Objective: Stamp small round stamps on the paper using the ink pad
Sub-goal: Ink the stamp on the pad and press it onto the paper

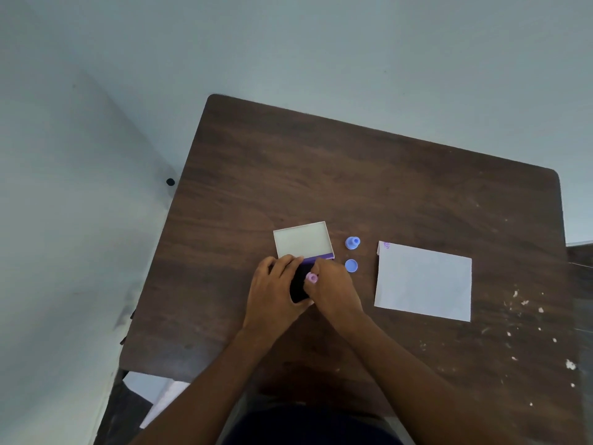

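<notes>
An ink pad [299, 285] with a dark pad lies open on the brown table [353, 175], its pale lid [301, 240] folded back behind it. My left hand [276, 284] grips the pad's left side. My right hand [333, 289] holds a small pink round stamp [311, 278] down on the dark pad. Two blue round stamps sit just right of the lid: one [352, 243] further back, one [351, 265] nearer. A white sheet of paper [423, 281] lies to the right, with a small purple print [386, 245] in its far left corner.
White specks are scattered over the table's right side [526, 316]. A pale wall meets the floor beyond the table's far and left edges. A white object [154, 390] lies below the table's near left corner.
</notes>
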